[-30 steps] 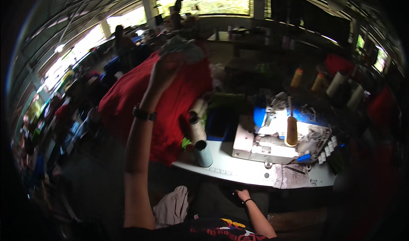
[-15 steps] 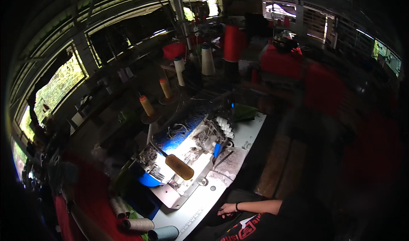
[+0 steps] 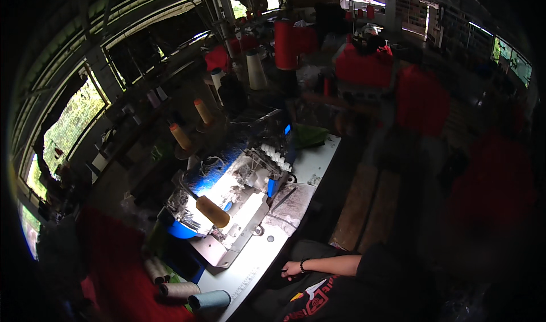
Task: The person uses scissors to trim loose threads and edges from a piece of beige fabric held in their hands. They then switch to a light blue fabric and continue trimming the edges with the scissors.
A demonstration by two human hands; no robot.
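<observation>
My right hand (image 3: 291,269), with a dark beaded bracelet on the wrist, is low over my dark clothing beside the front edge of the white sewing table (image 3: 259,263). Its fingers look curled; anything inside them is too small and dark to make out. My left hand is out of sight. Nearest the right hand stands a blue-and-white industrial sewing machine (image 3: 242,211), brightly lit. A yellowish cone-shaped piece (image 3: 212,211) on a bent stalk hangs over its front. Bundled white tension knobs (image 3: 277,157) sit at its far end.
At the table's near left corner lie a pale blue thread cone (image 3: 209,300) and a beige thread cone (image 3: 180,289). Red fabric (image 3: 122,271) is heaped to the left. Thread cones (image 3: 256,71) stand behind the machine. A wooden bench (image 3: 367,208) is on the right.
The whole view has shifted, so the machine and table now appear further left and slightly higher or lower in places. My right hand stays by the table edge, its fingers still curled.
</observation>
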